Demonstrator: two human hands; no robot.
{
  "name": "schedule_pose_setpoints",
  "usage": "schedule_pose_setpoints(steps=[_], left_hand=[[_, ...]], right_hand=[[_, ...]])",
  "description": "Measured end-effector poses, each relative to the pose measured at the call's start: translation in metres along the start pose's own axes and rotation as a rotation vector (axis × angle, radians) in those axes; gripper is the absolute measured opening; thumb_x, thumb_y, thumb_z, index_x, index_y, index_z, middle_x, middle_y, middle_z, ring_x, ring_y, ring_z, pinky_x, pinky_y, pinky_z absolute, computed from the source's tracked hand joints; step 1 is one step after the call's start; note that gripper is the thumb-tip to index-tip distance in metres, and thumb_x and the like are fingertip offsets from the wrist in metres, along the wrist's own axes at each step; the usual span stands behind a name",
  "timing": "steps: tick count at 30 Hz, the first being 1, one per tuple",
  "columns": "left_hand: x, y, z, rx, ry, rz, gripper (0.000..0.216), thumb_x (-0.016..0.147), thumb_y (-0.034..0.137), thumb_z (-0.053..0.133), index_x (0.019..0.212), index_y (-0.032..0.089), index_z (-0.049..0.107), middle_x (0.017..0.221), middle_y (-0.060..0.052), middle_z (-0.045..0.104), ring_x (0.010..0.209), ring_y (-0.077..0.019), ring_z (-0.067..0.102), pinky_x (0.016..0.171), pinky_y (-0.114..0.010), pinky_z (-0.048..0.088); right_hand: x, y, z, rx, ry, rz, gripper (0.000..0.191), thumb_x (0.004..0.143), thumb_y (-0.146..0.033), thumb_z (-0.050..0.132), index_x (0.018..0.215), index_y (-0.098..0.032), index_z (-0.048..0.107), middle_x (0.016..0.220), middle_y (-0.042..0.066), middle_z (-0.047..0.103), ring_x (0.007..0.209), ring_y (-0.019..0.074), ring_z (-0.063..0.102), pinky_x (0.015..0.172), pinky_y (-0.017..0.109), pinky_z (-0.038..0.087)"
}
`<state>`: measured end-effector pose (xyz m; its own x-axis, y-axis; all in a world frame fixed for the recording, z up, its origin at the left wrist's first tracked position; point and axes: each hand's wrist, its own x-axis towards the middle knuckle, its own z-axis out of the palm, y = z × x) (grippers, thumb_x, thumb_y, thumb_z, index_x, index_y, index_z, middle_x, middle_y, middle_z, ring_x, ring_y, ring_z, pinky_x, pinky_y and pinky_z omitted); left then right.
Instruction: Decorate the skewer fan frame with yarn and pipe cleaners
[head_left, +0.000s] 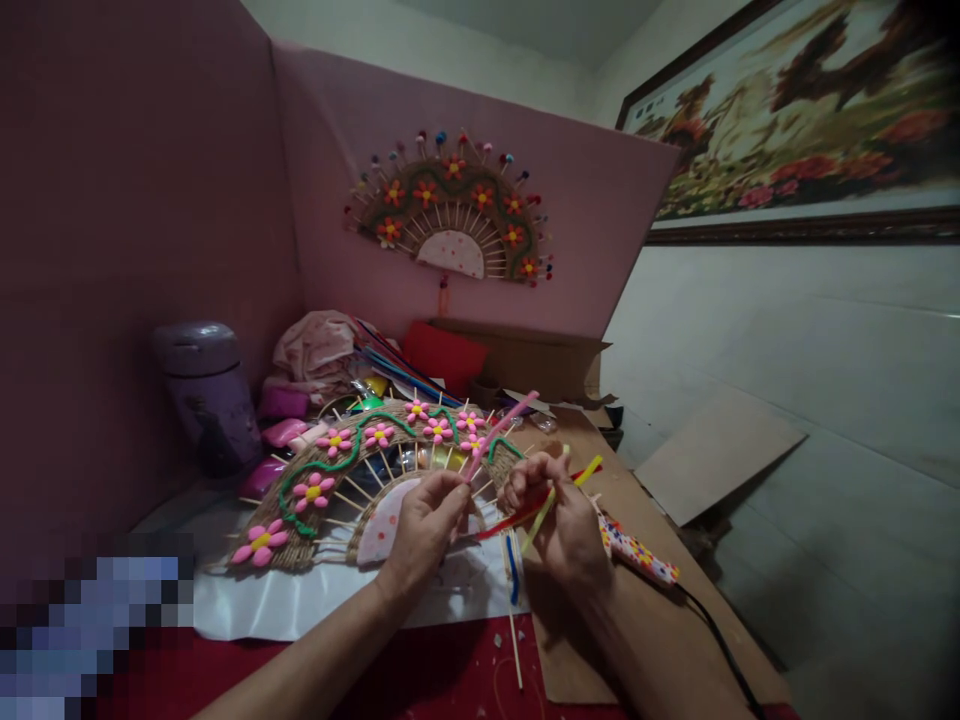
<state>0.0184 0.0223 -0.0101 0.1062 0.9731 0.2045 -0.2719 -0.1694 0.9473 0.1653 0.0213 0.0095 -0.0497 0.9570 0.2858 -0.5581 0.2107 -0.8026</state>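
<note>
so, fan [384, 528] bhd l hand [429, 515], bottle [208, 395] nrby

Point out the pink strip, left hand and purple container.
Pink strip [497, 428], head view: along its middle.
Left hand [429, 515], head view: back of hand.
Purple container [213, 405], head view: its body.

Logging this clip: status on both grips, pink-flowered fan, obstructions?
Left grip: pink strip. Right grip: red strip, yellow strips. Fan just beyond, partly hidden by left grip. Corded tool beside right grip.

Light is dim; white sheet [259, 603] shows glare.
</note>
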Motion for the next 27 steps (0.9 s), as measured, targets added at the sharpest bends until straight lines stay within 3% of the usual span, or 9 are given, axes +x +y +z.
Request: schedule_pose_setpoints(steps=[4,8,11,14,18,20,24,27], left_hand=[[-0.003,0.003,0.002,0.029,-0.037,0.077,0.013,0.076,0.029,0.061,0.074,0.016,0.063,0.075,-0.001,0.061,0.072,-0.0124,0.053,0.068,-0.022,0.041],[-0.009,0.005,0.005,-0.052,-0.289,0.001,0.014,0.076,0.030,0.062,0.074,0.017,0.065,0.095,-0.005,0.063,0.090,-0.0183,0.056,0.082,-0.029,0.041],[-0.014,0.007,0.006,-0.030,-0.514,-0.121,0.013,0.074,0.029,0.064,0.075,0.016,0.067,0.083,-0.006,0.065,0.083,-0.0182,0.057,0.079,-0.031,0.042],[-0.016,0.007,0.006,-0.038,-0.580,-0.217,0.012,0.071,0.028,0.066,0.072,0.016,0.067,0.072,-0.004,0.064,0.072,-0.0151,0.056,0.070,-0.027,0.041],[-0.016,0.005,0.005,-0.126,-0.576,-0.384,0.009,0.068,0.024,0.067,0.067,0.015,0.064,0.053,0.002,0.052,0.048,-0.0075,0.043,0.050,-0.021,0.030],[-0.014,0.005,0.005,-0.172,-0.536,-0.393,0.008,0.067,0.022,0.066,0.066,0.015,0.062,0.050,0.003,0.047,0.045,-0.0059,0.038,0.047,-0.020,0.026],[-0.006,0.007,0.003,-0.198,-0.268,-0.235,0.012,0.069,0.024,0.065,0.066,0.015,0.059,0.049,0.005,0.041,0.045,-0.0050,0.032,0.046,-0.019,0.023],[0.000,0.008,-0.001,-0.150,-0.051,-0.095,0.016,0.072,0.030,0.065,0.069,0.015,0.059,0.050,0.007,0.038,0.046,-0.0046,0.029,0.045,-0.018,0.022]], right_hand=[[-0.001,0.013,-0.002,-0.038,0.076,-0.024,0.038,0.087,-0.053,0.041,0.074,-0.021,0.056,0.078,0.002,0.057,0.066,0.0140,0.053,0.062,0.028,0.046],[-0.003,0.024,-0.003,-0.244,0.039,-0.086,0.050,0.087,-0.061,0.030,0.078,-0.023,0.061,0.077,0.004,0.060,0.077,0.0178,0.058,0.069,0.030,0.048],[-0.006,0.029,-0.010,-0.408,-0.042,-0.136,0.051,0.086,-0.062,0.029,0.080,-0.024,0.062,0.084,0.004,0.062,0.091,0.0191,0.057,0.082,0.032,0.045],[-0.011,0.030,-0.017,-0.513,-0.167,-0.070,0.045,0.085,-0.061,0.037,0.086,-0.025,0.064,0.087,0.004,0.063,0.095,0.0198,0.057,0.083,0.033,0.045],[-0.016,0.029,-0.015,-0.518,-0.298,0.128,0.042,0.082,-0.059,0.045,0.096,-0.024,0.063,0.084,0.003,0.063,0.088,0.0198,0.059,0.070,0.031,0.048],[-0.014,0.027,-0.011,-0.468,-0.273,0.107,0.047,0.078,-0.063,0.049,0.100,-0.023,0.062,0.088,0.005,0.063,0.089,0.0209,0.059,0.070,0.031,0.049],[-0.004,0.020,-0.007,-0.198,-0.029,-0.117,0.052,0.072,-0.064,0.055,0.105,-0.023,0.060,0.101,0.007,0.061,0.091,0.0210,0.057,0.076,0.033,0.048],[0.004,0.013,-0.009,0.087,0.132,-0.107,0.047,0.080,-0.062,0.045,0.101,-0.023,0.060,0.102,0.007,0.060,0.085,0.0179,0.057,0.071,0.032,0.049]])
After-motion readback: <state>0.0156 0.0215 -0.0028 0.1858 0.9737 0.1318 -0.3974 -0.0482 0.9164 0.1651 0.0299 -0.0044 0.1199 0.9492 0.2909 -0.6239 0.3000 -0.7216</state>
